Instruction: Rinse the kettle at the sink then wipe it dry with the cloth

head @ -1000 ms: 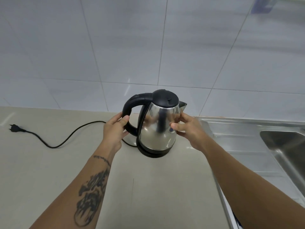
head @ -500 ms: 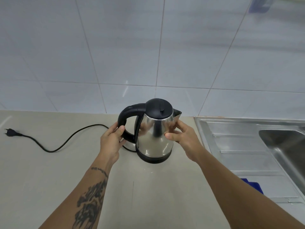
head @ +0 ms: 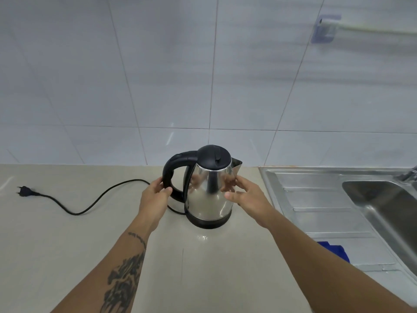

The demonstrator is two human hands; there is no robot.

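A steel kettle (head: 208,193) with a black lid and handle stands upright on its black base on the beige counter (head: 67,245). My left hand (head: 154,197) curls around the lower part of the handle. My right hand (head: 244,195) rests by the kettle's right side below the spout, fingers spread and holding nothing; I cannot tell if the fingertips touch the steel. A blue cloth (head: 335,250) lies on the drainboard, partly hidden by my right forearm. The sink basin (head: 383,206) is at the far right.
A black power cord (head: 94,202) runs left from the base to an unplugged plug (head: 23,190). The steel drainboard (head: 316,199) lies between kettle and basin. A tap (head: 408,175) shows at the right edge. A white tiled wall backs the counter.
The view has drawn back, bringing the blue cloth and more of the sink into sight. My right hand's fingers have spread and eased off the kettle body. The kettle stays on its base.
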